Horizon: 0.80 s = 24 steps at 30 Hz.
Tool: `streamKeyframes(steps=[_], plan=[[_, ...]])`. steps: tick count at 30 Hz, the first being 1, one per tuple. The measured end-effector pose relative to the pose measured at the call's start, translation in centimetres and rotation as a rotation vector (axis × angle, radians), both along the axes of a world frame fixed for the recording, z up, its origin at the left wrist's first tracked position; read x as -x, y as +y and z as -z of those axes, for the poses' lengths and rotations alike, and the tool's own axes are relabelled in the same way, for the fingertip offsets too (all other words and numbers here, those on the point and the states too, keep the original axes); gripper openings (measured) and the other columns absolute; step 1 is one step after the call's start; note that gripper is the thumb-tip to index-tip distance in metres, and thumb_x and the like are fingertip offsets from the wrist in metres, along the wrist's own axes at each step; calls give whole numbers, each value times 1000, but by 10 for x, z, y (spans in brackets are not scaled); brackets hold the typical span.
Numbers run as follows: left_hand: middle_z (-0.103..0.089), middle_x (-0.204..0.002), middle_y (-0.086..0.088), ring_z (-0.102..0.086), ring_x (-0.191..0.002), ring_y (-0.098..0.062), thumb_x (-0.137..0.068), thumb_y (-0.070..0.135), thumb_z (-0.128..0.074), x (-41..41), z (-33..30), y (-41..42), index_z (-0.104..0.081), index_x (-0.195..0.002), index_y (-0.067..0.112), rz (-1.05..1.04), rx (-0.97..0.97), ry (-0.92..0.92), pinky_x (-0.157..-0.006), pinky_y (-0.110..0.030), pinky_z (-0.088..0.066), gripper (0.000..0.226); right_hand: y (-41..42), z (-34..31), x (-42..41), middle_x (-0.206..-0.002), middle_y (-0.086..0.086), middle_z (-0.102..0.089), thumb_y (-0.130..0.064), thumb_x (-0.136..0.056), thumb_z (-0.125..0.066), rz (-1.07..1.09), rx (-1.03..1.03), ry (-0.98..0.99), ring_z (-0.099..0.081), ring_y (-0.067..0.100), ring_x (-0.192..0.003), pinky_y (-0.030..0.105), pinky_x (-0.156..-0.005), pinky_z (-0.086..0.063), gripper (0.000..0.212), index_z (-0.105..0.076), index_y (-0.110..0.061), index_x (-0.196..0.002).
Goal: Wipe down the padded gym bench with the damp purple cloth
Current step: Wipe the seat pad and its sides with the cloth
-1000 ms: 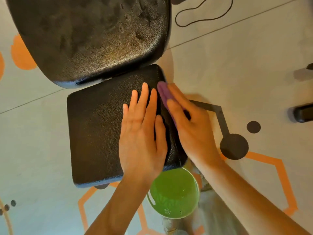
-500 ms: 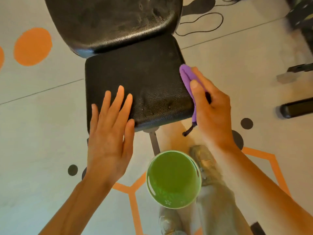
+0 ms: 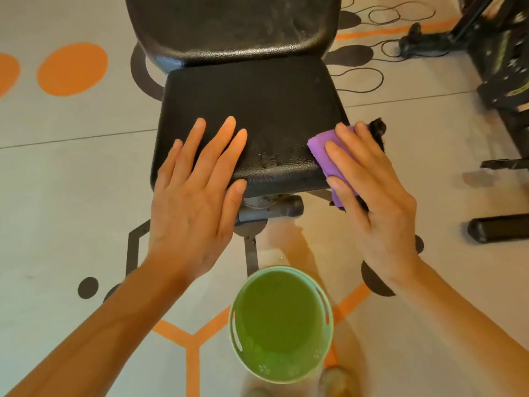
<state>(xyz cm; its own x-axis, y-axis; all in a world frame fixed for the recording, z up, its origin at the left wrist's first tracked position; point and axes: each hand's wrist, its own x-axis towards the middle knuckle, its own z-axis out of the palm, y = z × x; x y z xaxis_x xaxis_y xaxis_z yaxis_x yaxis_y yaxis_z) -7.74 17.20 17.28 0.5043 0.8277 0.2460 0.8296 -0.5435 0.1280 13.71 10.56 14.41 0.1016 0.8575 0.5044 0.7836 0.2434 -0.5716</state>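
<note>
Left hand (image 3: 194, 193) is lying open and flat, palm down, on the near left part of the seat pad (image 3: 257, 110), fingers spread and pointing away from the person, thumb hooking over the pad's front edge. Nothing is sitting in its grasp.

Black, pebbled upholstery is covering the bench: the seat pad is glistening with small droplets near its front edge, and the larger back pad (image 3: 229, 24) behind it is showing a dull, streaky sheen. A metal frame (image 3: 269, 210) is showing beneath the front of the seat.

Right hand (image 3: 372, 196) is pressing the cloth (image 3: 329, 156) against the seat pad's near right corner, fingers stretched over it and thumb pinning its lower end. Folded into a thick purple strip with a fine ribbed texture, the cloth is wrapping over the pad's right edge, mostly covered by the fingers; a dark bit is poking out past the fingertips.

Below and between the two forearms, a green bucket (image 3: 237, 333) is standing on the patterned floor (image 3: 57, 196).
</note>
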Motion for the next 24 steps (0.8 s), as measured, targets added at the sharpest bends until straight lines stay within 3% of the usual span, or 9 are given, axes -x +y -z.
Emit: streamKeyframes(steps=[4,7,10,12,15,18,21,24], plan=[[-17,-165,-1,-2,-154,-26,-106,35,-18,11,5,-3,-23,-156,19,-26,-32,-112,-123,-31,9,53,4,7,22,-137,18,-52,-9,-97,-53,37,-134,-11,-41,36,-136,49,-116,-31,33,-56,4,-127],[-17,-165,-3,0,-154,-25,-107,31,-19,19,16,-7,-24,-156,16,-116,-71,-218,-124,-31,8,51,19,9,49,-136,11,-57,-9,-96,-56,-29,-228,-277,-48,31,-132,46,-117,-29,33,-59,-5,-128],[-20,-164,-4,-3,-154,-27,-106,29,-20,18,27,-5,-25,-155,15,-115,-114,-264,-125,-35,2,51,24,14,13,-139,9,-54,-11,-97,-56,-122,-314,-511,-49,29,-132,46,-113,-36,36,-55,-8,-133],[-21,-163,-4,-5,-154,-29,-106,31,-18,17,29,-3,-26,-154,14,-111,-148,-266,-125,-34,2,52,16,19,-10,-138,12,-52,-10,-98,-56,-85,-315,-468,-47,32,-132,49,-113,-36,36,-51,-5,-133],[-25,-162,-5,-7,-153,-32,-106,32,-17,14,33,-1,-29,-153,13,-111,-199,-317,-126,-39,-1,52,18,27,24,-135,12,-55,-5,-97,-56,4,-365,-357,-49,31,-131,47,-115,-33,33,-54,-3,-130],[-27,-161,-10,-9,-152,-35,-106,31,-18,14,39,1,-30,-152,10,-82,-243,-341,-125,-50,-9,51,36,24,49,-139,8,-54,-6,-97,-57,-156,-442,-504,-49,25,-132,41,-114,-36,37,-53,-8,-133],[-28,-161,-10,-10,-152,-36,-106,27,-20,19,44,6,-31,-152,9,-50,-290,-331,-123,-54,-12,50,32,27,-6,-143,7,-47,-8,-96,-59,-171,-474,-714,-44,29,-135,44,-114,-34,44,-47,-11,-139],[-30,-160,-9,-11,-151,-37,-106,27,-19,19,48,8,-34,-151,8,-55,-332,-352,-121,-58,-14,51,19,38,-11,-141,10,-45,-7,-96,-58,-68,-451,-600,-42,34,-134,47,-115,-31,42,-45,-7,-136]])
